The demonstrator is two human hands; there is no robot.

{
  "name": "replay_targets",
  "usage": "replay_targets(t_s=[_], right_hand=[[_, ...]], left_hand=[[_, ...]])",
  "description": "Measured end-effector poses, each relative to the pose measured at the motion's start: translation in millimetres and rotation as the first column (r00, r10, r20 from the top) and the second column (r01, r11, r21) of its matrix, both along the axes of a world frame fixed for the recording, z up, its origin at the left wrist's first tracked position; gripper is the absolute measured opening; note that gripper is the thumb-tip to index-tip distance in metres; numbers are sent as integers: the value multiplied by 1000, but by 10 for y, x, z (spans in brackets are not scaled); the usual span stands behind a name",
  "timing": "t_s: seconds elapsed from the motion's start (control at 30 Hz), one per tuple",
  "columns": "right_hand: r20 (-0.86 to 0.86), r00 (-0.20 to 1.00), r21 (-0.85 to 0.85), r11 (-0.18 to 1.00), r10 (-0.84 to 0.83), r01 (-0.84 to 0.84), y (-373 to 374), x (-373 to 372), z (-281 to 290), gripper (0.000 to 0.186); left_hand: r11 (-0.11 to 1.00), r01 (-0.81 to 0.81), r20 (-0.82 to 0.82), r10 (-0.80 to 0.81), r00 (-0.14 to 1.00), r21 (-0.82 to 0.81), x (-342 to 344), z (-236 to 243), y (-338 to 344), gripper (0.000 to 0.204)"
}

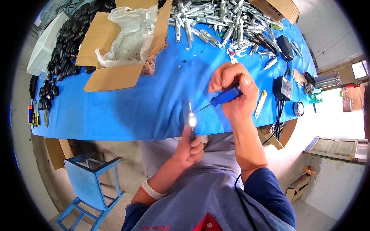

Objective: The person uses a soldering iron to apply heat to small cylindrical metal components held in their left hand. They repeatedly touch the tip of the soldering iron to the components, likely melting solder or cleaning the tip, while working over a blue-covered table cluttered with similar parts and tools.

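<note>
My left hand (190,151) is closed around a slim, upright black-and-silver piece (192,120) with a thin metal tip. A bright white glare on its middle hides detail, so I cannot make out its kind. In my right hand (238,86) is a screwdriver (226,96) with a blue handle, gripped with the fingers curled round it. Its thin shaft slants down to the left, and the end comes close to the slim piece; whether they touch I cannot tell. Both hands are near the front edge of the blue-covered table (154,111).
An open cardboard box (111,79) with white plastic lining stands at the back left, beside heaped black rounded parts (67,50). Several silver metal mechanisms (227,23) are piled at the back. A black fan box (283,88) with cables sits right. A blue stool (86,183) is below left.
</note>
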State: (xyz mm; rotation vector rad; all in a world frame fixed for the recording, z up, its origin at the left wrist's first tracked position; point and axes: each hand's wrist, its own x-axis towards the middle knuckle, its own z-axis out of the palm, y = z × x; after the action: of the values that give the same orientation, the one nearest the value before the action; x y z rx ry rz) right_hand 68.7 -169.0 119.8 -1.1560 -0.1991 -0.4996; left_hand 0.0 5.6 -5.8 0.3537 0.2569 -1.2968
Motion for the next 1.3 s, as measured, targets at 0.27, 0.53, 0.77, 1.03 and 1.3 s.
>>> replay_targets(t_s=[0.27,0.53,0.77,1.03,1.3], right_hand=[[-73,956,29,957,-285,288,236,-282,-7,36],[51,996,218,972,77,-86,73,-168,-100,41],[-2,994,220,970,105,-102,13,-45,-86,39],[93,979,118,978,-183,172,90,-125,-149,27],[3,957,-201,938,-289,283,11,-143,-74,35]], left_hand=[[1000,-4,17,4,1000,-19,-11,-27,15,64],[998,-25,-6,25,1000,51,-58,12,-15,64],[999,-32,2,32,999,27,-40,-15,-11,63],[999,-52,-1,52,999,5,-43,-19,-4,63],[999,-35,-1,35,999,-30,-29,-27,-7,63]])
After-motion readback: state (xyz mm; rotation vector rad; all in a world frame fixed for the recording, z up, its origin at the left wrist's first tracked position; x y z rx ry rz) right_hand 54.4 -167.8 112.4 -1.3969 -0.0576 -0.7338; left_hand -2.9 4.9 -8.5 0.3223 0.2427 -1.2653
